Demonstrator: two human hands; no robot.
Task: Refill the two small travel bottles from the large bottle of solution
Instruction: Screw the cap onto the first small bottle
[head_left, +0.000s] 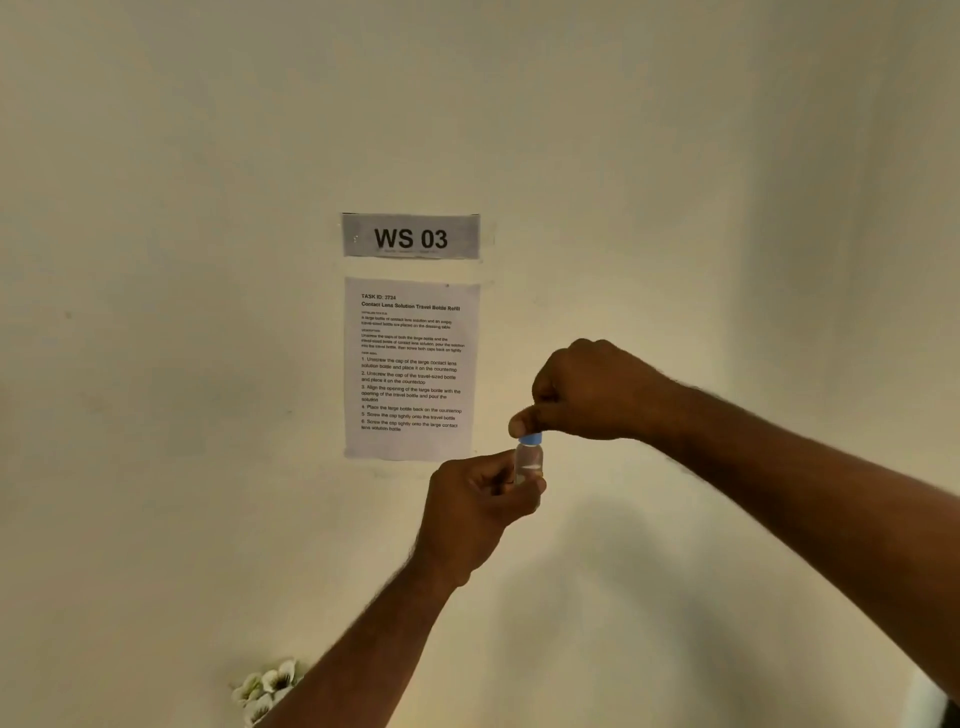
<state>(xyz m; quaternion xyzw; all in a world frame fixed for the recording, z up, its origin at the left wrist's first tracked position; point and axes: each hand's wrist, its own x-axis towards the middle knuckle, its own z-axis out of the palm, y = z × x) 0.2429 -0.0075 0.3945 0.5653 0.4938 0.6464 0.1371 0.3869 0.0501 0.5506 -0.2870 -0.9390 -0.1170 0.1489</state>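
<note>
A small clear travel bottle (528, 461) is held upright in the air in front of the wall, with some liquid showing in it. My left hand (475, 512) grips its lower body from the left. On top sits a blue cap (530, 439), and my right hand (587, 395) pinches that cap from above with thumb and fingers. The large bottle and the second travel bottle are out of view.
A cream wall (208, 364) fills the view. On it hang a grey "WS 03" sign (410, 236) and a printed task sheet (410, 366). White artificial flowers (267, 686) peek up at the bottom edge, left of my left forearm.
</note>
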